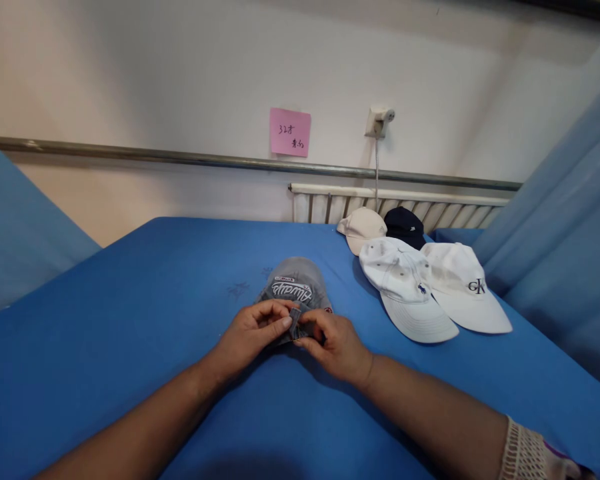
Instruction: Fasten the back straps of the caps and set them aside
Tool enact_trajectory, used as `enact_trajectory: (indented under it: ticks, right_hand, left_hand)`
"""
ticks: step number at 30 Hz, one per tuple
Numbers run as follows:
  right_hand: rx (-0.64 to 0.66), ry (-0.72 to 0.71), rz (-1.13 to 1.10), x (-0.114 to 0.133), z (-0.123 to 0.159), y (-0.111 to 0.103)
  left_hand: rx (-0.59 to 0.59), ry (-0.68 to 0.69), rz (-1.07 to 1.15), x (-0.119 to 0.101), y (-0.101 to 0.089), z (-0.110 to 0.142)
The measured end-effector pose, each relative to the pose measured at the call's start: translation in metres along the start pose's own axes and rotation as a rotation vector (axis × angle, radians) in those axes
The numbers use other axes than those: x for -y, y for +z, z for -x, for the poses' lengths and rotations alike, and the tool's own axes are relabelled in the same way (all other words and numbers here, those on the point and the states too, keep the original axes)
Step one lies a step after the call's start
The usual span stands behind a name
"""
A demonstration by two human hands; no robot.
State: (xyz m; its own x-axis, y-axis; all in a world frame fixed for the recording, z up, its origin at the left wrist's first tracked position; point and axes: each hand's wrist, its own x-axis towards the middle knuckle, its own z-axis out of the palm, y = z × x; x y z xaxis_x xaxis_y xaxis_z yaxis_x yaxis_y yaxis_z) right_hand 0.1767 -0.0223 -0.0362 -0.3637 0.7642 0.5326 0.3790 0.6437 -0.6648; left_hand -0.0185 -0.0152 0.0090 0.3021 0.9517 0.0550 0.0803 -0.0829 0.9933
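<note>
A grey cap point(296, 283) with white lettering lies on the blue table point(130, 320) in the middle, its back strap turned toward me. My left hand point(253, 331) and my right hand point(333, 341) meet at that strap point(295, 325). Both pinch it with closed fingers, thumbs on top. The strap's end is mostly hidden between my fingertips.
To the right lie two white caps point(405, 293) point(463, 287), with a beige cap point(363, 229) and a dark navy cap point(405, 225) behind them. A pink note point(290, 132) and a wall socket point(379, 122) are on the wall. Blue curtains hang at both sides.
</note>
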Motion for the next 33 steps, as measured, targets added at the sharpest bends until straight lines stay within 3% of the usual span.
enact_trajectory:
  ticks: [10, 17, 33]
  right_hand:
    - [-0.013, 0.078, -0.149, -0.0039, 0.0023, 0.0050]
    - [0.007, -0.059, -0.064, -0.0038, -0.0002, 0.0041]
    - [-0.036, -0.061, -0.084, -0.0013, 0.0024, 0.0035]
  left_hand:
    - [-0.003, -0.030, 0.019, 0.0007, -0.0004, 0.0003]
    - [0.004, -0.054, 0.047, -0.0004, 0.0037, 0.0024]
    - [0.087, -0.132, 0.138, -0.0014, 0.0000, 0.0001]
